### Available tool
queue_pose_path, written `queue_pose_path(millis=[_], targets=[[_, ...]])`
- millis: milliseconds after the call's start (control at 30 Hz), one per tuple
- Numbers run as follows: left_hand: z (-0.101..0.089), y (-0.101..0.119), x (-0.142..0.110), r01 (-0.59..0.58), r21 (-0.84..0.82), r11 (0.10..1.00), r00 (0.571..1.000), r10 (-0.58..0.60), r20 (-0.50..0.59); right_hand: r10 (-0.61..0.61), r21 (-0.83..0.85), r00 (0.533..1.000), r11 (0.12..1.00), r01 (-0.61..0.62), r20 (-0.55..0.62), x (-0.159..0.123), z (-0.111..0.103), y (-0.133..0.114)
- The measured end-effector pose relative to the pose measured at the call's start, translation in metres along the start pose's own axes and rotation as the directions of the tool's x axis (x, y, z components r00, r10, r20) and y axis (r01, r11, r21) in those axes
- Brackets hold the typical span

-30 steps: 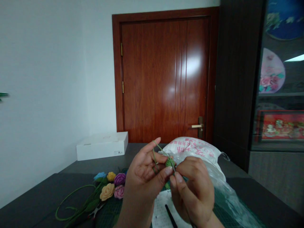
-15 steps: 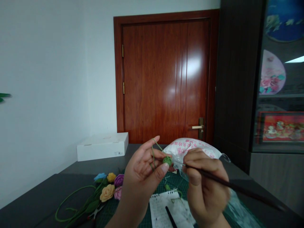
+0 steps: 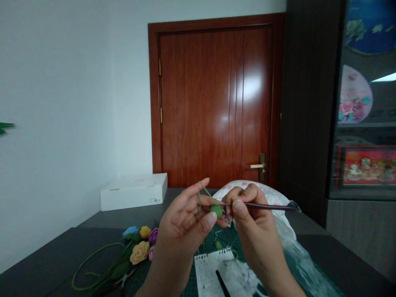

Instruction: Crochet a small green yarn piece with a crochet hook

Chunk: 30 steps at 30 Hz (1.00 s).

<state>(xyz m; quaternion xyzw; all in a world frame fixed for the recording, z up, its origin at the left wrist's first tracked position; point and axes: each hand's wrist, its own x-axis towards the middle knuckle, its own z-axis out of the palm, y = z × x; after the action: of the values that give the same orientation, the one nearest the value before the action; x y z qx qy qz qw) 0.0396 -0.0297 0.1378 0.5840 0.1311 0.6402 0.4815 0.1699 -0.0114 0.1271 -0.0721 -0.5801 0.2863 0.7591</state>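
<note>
A small round green crochet piece (image 3: 217, 210) is pinched between the thumb and fingers of my left hand (image 3: 182, 220). Green yarn (image 3: 204, 188) runs from it over my raised left index finger and down across the palm. My right hand (image 3: 255, 218) grips a crochet hook (image 3: 269, 206) with a dark brown handle, held nearly level. Its thin metal shaft points left and meets the top edge of the green piece. Whether the tip has yarn on it is too small to tell.
Crocheted flowers (image 3: 140, 251) with green stems lie at left, by pliers (image 3: 125, 278). Below my hands are a notepad (image 3: 206, 272), a black pen (image 3: 222, 282), white fluff (image 3: 241, 276) and a green cutting mat (image 3: 188, 288). Behind stand a white box (image 3: 133, 192) and a plastic bag (image 3: 284, 225).
My right hand drew the hook away to the right, then brought it back to the green piece, its handle swinging to nearly level. My left hand has barely moved.
</note>
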Motion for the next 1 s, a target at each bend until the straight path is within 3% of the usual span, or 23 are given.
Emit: queue_pose_path(millis=[67, 133, 200, 233, 300, 433, 567, 633, 833, 1000], targets=[[0.002, -0.001, -0.003, -0.025, 0.016, 1.0, 0.998, 0.026, -0.057, -0.224, -0.295, 0.974, 0.93, 0.221, 0.024, -0.004, -0.003, 0.0], [0.003, -0.004, -0.004, -0.027, 0.001, 1.0, 0.996, 0.026, -0.09, -0.41, -0.55, 0.902, 0.727, 0.412, 0.133, -0.008, -0.008, 0.001], [0.002, -0.007, -0.004, 0.036, -0.07, 0.997, 0.998, -0.04, -0.055, -0.515, -0.627, 0.83, 0.578, 0.522, 0.215, -0.011, -0.013, 0.001], [0.001, -0.008, -0.003, 0.096, -0.125, 0.988, 0.995, -0.096, 0.0, -0.551, -0.621, 0.803, 0.553, 0.555, 0.227, -0.011, -0.015, 0.002], [-0.002, -0.01, -0.001, 0.219, -0.194, 0.956, 0.974, -0.202, 0.105, -0.57, -0.552, 0.795, 0.603, 0.577, 0.208, -0.011, -0.016, 0.005], [-0.005, -0.005, 0.002, 0.257, -0.266, 0.929, 0.966, -0.24, 0.096, -0.466, -0.309, 0.885, 0.84, 0.445, 0.008, -0.01, -0.009, 0.011], [-0.004, 0.001, 0.004, 0.225, -0.233, 0.946, 0.974, -0.214, 0.072, -0.285, -0.081, 0.952, 0.957, 0.277, -0.113, -0.009, -0.002, 0.01], [-0.004, 0.002, 0.006, 0.242, -0.252, 0.937, 0.966, -0.208, 0.153, -0.216, -0.022, 0.97, 0.976, 0.215, -0.109, -0.008, -0.001, 0.007], [-0.005, 0.001, 0.007, 0.252, -0.289, 0.924, 0.965, -0.218, 0.143, 0.031, 0.167, 0.999, 0.986, -0.024, -0.037, 0.001, -0.001, -0.003], [-0.007, 0.001, 0.009, 0.16, -0.143, 0.977, 0.984, -0.146, 0.104, 0.293, 0.266, 0.954, 0.916, -0.3, 0.067, 0.003, 0.001, 0.0]])
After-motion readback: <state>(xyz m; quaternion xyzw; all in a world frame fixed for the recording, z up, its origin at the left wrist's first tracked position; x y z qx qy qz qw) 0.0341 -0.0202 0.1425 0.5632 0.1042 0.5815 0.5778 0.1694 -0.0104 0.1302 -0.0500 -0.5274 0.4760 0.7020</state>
